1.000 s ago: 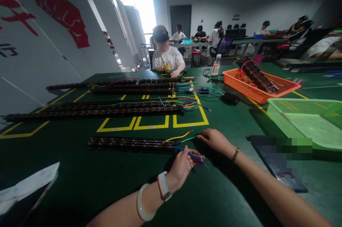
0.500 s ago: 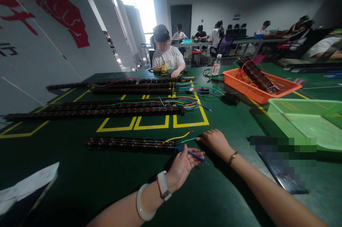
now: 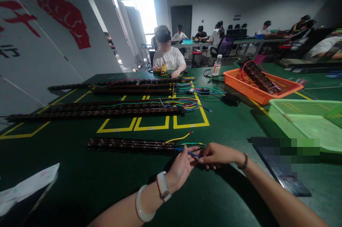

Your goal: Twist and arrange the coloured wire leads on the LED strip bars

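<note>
A dark bundle of long strips (image 3: pixel 128 145) lies in front of me, with a yellow wire (image 3: pixel 179 137), a green wire (image 3: pixel 190 143) and a blue wire (image 3: pixel 192 154) coming out of its right end. My left hand (image 3: pixel 181 168), palm up, holds the blue wire loosely between the thumb and the half-stretched fingers. With its fingertips pinched, my right hand (image 3: pixel 220 155) grips the free end of the same blue wire, right beside the left fingertips. The wire's tip is hidden by the right fingers. The green wire's end lies just behind both hands.
Longer dark bundles (image 3: pixel 120 110) with coloured wires lie across the yellow-taped table (image 3: pixel 120 191). An orange basket (image 3: pixel 248 84), a green basket (image 3: pixel 299 120), a bottle (image 3: pixel 217 65) and a dark flat object (image 3: pixel 280 170) are on the right. A person (image 3: pixel 168 56) sits opposite.
My right hand has moved from the green wire's end, towards me, onto the blue wire's end. The green wire is let go. My left hand has hardly moved.
</note>
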Demonstrator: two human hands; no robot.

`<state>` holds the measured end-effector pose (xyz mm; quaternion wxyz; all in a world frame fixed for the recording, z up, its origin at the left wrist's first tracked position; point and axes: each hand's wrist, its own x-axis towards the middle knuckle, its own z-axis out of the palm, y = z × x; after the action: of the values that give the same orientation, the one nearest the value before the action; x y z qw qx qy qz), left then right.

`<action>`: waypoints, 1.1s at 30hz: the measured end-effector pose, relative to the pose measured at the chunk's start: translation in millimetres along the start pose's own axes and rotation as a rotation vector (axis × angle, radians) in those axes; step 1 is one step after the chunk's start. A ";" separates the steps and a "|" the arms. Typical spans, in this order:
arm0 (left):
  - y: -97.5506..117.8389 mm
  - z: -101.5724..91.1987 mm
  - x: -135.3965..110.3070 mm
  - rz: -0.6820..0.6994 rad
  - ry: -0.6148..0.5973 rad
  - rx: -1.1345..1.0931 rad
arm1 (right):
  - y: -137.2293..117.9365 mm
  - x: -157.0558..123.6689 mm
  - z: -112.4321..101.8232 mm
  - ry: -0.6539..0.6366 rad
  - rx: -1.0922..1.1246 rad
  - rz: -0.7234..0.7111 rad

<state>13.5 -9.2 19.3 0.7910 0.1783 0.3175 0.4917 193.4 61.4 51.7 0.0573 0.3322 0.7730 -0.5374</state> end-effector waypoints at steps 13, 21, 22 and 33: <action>-0.5 2.0 -4.0 -0.082 -0.082 0.219 | 5.1 13.4 5.2 0.532 -0.646 0.175; -1.6 0.9 -3.3 -0.073 -0.080 0.207 | 1.4 17.6 12.1 0.599 -0.907 0.277; -2.1 0.4 -3.0 -0.075 -0.081 0.200 | -0.8 16.8 9.9 0.630 -0.900 0.256; -6.1 -5.7 -1.1 -0.078 -0.107 0.208 | -12.6 56.9 -15.7 0.518 -0.578 -0.432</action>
<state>13.3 -13.2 11.9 0.8027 0.2726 0.3309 0.4147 146.5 98.2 42.8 -0.1614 0.2572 0.9320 -0.1977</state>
